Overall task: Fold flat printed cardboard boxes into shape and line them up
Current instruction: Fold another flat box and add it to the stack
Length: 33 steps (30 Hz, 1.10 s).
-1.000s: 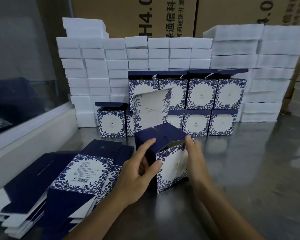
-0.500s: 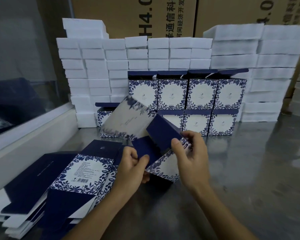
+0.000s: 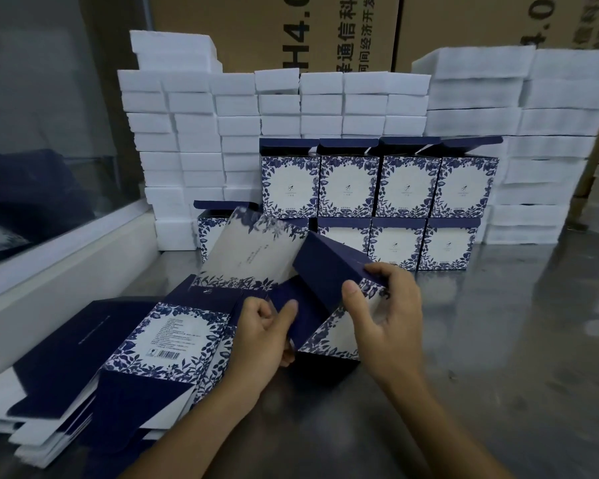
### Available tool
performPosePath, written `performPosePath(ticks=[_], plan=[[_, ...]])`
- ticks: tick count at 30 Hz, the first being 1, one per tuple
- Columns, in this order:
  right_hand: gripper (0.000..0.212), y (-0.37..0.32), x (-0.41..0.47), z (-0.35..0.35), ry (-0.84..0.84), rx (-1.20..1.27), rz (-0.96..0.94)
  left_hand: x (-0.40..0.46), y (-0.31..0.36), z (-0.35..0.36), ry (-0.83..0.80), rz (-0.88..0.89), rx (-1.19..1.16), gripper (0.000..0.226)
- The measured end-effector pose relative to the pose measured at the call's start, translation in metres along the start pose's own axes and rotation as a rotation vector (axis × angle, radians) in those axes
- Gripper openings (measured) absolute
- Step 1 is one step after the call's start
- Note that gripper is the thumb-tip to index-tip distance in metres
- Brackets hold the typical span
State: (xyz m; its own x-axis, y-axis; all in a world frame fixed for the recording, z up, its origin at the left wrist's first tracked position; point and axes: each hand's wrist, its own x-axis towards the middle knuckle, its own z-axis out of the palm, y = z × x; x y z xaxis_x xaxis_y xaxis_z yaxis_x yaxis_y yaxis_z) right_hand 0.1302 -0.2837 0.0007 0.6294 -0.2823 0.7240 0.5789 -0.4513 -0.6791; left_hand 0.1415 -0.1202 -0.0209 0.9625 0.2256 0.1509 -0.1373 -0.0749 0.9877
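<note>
Since a second ago the box (image 3: 329,299) has tipped over from upright to a slant, its long printed flap (image 3: 256,254) now swinging out toward 11 o'clock; over the last half second it has hardly shifted. It is held just above the steel table (image 3: 498,340), at the middle of the view.

Left hand (image 3: 256,340) pinches a navy flap at the box's 8 o'clock edge, thumb on top and fingers curled under. Right hand (image 3: 384,326) grips the box's 3 o'clock corner, thumb on the printed side and fingers curled over the navy top.

Flat blanks (image 3: 146,350) lie in a loose pile at 8 o'clock, just beside the left hand, the top one showing a barcode panel. Finished boxes (image 3: 405,188) stand at 12 o'clock in two tiers, four across the upper tier, their lids slightly raised; the lower tier is partly hidden behind the held flap. One more folded box stands at 11 o'clock, mostly hidden by that flap. White foam blocks (image 3: 194,133) are stacked behind and on both sides of the row. Brown cartons (image 3: 263,29) with printed lettering rise behind the foam. A glass pane (image 3: 49,133) with a white sill runs along 9 to 10 o'clock.
</note>
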Motion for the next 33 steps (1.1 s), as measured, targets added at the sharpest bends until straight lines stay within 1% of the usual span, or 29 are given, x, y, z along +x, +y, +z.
performPosePath(ticks=[2,5,10,12,15,18,20,21,23,24,26,29,30,31,32,33], plan=[[0.039,0.001,0.001,0.000,0.031,0.067,0.034,0.001,0.003,-0.003,-0.003,-0.076,-0.047,0.038],[0.038,0.001,0.001,0.000,0.047,0.083,0.041,0.000,0.004,-0.004,-0.043,-0.160,-0.053,0.054],[0.041,0.001,0.000,0.001,0.006,0.082,0.055,-0.001,0.007,-0.005,-0.027,-0.200,-0.057,0.054],[0.045,0.002,0.000,0.000,-0.009,0.098,0.072,0.000,0.008,-0.006,-0.002,-0.205,-0.088,0.049],[0.049,0.000,0.002,-0.002,-0.026,0.192,0.137,0.002,0.010,-0.009,0.058,-0.187,-0.140,0.043],[0.055,-0.001,0.005,-0.003,-0.030,0.230,0.163,0.005,0.009,-0.014,0.064,-0.177,-0.165,0.056],[0.058,-0.001,0.006,-0.004,-0.037,0.236,0.173,0.006,0.009,-0.015,0.068,-0.171,-0.145,0.057],[0.058,0.000,0.006,-0.004,-0.039,0.243,0.180,0.006,0.008,-0.015,0.079,-0.152,-0.136,0.050],[0.059,0.002,0.007,-0.004,-0.046,0.267,0.203,0.005,0.007,-0.015,0.110,-0.086,-0.114,0.028],[0.059,0.004,0.008,-0.003,-0.050,0.277,0.220,0.004,0.006,-0.015,0.111,-0.047,-0.118,0.024],[0.060,0.007,0.010,-0.004,-0.054,0.285,0.266,0.005,0.003,-0.016,0.049,0.028,-0.146,0.024],[0.074,0.011,0.011,-0.004,-0.068,0.266,0.343,0.000,0.006,-0.012,-0.090,0.071,-0.141,0.034],[0.071,0.012,0.010,-0.004,-0.058,0.260,0.369,-0.001,0.005,-0.010,-0.109,0.073,-0.143,0.043],[0.062,0.013,0.010,-0.003,-0.035,0.263,0.397,-0.002,0.006,-0.009,-0.118,0.069,-0.152,0.053],[0.051,0.016,0.010,-0.003,-0.009,0.268,0.425,-0.001,0.005,-0.008,-0.119,0.059,-0.167,0.058],[0.040,0.018,0.011,-0.004,0.009,0.264,0.452,-0.001,0.006,-0.009,-0.108,0.042,-0.180,0.058]])
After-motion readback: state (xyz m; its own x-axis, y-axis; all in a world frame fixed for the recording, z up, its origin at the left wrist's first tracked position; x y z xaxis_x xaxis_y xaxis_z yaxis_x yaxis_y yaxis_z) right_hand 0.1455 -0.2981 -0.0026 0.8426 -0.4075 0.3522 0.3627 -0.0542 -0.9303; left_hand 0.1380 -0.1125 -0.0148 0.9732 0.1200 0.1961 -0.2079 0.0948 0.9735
